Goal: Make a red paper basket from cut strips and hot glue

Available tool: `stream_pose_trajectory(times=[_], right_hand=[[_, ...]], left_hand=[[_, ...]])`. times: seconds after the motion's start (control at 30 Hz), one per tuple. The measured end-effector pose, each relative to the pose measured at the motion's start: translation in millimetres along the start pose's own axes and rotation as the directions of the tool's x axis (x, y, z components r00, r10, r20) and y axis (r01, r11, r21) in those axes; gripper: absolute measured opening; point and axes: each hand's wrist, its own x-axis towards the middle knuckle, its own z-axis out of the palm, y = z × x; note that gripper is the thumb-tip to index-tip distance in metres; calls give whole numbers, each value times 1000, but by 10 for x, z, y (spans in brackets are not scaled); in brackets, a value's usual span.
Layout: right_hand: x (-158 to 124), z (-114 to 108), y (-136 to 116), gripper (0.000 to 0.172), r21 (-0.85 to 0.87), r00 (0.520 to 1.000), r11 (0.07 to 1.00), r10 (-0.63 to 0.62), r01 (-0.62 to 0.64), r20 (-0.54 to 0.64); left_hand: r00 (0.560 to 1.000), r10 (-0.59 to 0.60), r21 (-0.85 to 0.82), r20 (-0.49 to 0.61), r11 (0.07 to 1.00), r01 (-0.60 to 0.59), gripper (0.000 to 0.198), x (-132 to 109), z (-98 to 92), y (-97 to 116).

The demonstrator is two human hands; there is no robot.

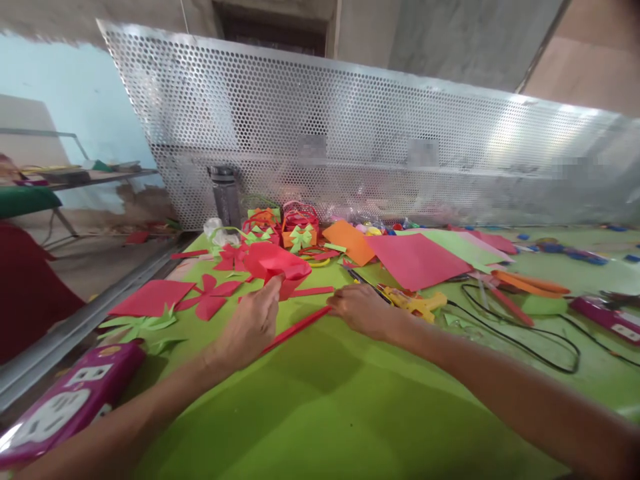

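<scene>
Slanting lower-left to upper-right, red strip point(296, 329), right hand point(363, 310) perhaps pinching

The person's left hand point(249, 325) and right hand point(361, 309) were bare. The left forearm point(150, 415) and right forearm point(500, 392), long and slender, were uncovered wherever visible.

Green table point(320, 413): red strip point(295, 329) near centre; red sheet point(153, 298) and green cut-outs point(137, 327) left; pink sheet point(417, 260), orange sheet point(350, 241) behind; yellow glue gun point(415, 303), black cord point(520, 337) right; purple power strip point(75, 393) at near-left edge
</scene>
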Motion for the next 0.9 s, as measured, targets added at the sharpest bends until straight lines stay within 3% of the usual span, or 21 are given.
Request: stream_pose_trajectory(times=[0.13,0.27,0.43,0.57,0.7,0.9], right_hand=[[208,54,-72,30,77,1000,997,-17,17,11],[334,107,-140,17,154,999,988,-26,22,23],[326,142,-205,7,214,996,976,-48,31,74],[309,131,-170,22,247,994,969,-37,10,104],[336,109,-123,12,282,987,959,-8,-38,158],[296,25,-117,10,329,988,943,5,-56,154]], left_hand=[[999,-11,15,-43,1000,12,21,2,-17,12],[998,-11,-5,-65,1000,10,21,13,-21,0],[998,-48,-8,-50,999,47,22,32,-15,-33],[997,-67,19,-43,998,67,22,36,-4,-47],[997,-72,36,-32,997,73,22,31,0,-46],[997,-71,71,-12,995,72,30,24,28,-69]])
